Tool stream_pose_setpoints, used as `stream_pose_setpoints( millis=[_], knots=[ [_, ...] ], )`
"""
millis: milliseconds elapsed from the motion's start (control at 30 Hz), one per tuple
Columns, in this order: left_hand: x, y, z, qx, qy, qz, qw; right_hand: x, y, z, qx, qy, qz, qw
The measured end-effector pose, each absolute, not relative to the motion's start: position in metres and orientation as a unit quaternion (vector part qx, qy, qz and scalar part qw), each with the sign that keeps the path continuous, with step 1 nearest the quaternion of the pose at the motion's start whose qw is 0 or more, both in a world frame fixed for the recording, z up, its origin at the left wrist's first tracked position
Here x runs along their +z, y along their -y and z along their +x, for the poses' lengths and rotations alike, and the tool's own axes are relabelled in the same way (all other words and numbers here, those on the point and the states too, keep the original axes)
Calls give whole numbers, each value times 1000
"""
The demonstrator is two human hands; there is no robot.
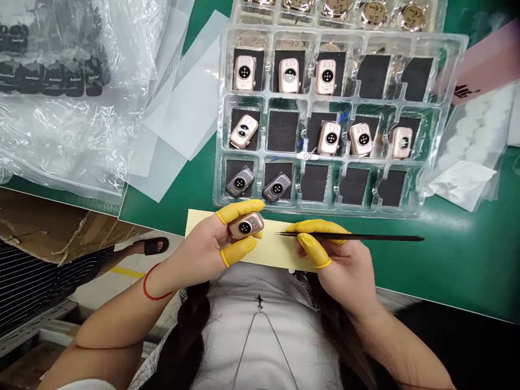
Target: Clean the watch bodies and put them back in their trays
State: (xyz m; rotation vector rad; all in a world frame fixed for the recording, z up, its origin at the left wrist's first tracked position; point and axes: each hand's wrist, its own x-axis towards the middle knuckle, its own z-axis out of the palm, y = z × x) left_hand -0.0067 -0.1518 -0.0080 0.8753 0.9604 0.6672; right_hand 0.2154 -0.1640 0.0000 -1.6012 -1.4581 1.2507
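**Rose-gold watch body pinched in the left hand, tweezers poised in the right**

A green work mat [467,260] fills the frame from top to right edge. On it, upper centre, sits a clear plastic tray [455,108] of fifteen compartments, in three rows of five, most lined with black pads. Nine hold watch bodies: three rose-gold in the top row, four rose-gold in the middle row, and two grey watch bodies [239,182] at the left of the bottom row. The other six compartments hold none. A second tray [430,11] is cut off at the top edge, with five round gold parts showing.

Upper left lies a clear plastic bag [60,141] over black pouches [52,78] printed "hello!". Translucent sheets [179,108] lie beside it. At the right are a bag of white cotton pads [475,135] and a pink sheet [483,59]. Lower left, a cardboard box [52,227] and another person's sandalled foot [156,246] show.

A pale yellow card [280,254] lies just below the tray. Over it, the left hand [203,241], a red string [152,287] around its wrist, clamps one rose-gold watch body [246,226] between yellow finger cots [239,209]. The right hand [337,260] pinches black tweezers [349,236], whose tips point at the watch body, near but apart from it.
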Motion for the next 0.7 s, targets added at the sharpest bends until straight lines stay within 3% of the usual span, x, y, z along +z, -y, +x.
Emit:
stream_pose_setpoints(
  millis=[700],
  knots=[
    [-7, 150, -8, 307, -408, 383, 770, -1, 158, 213, 456, 594, -583, 314]
  ],
)
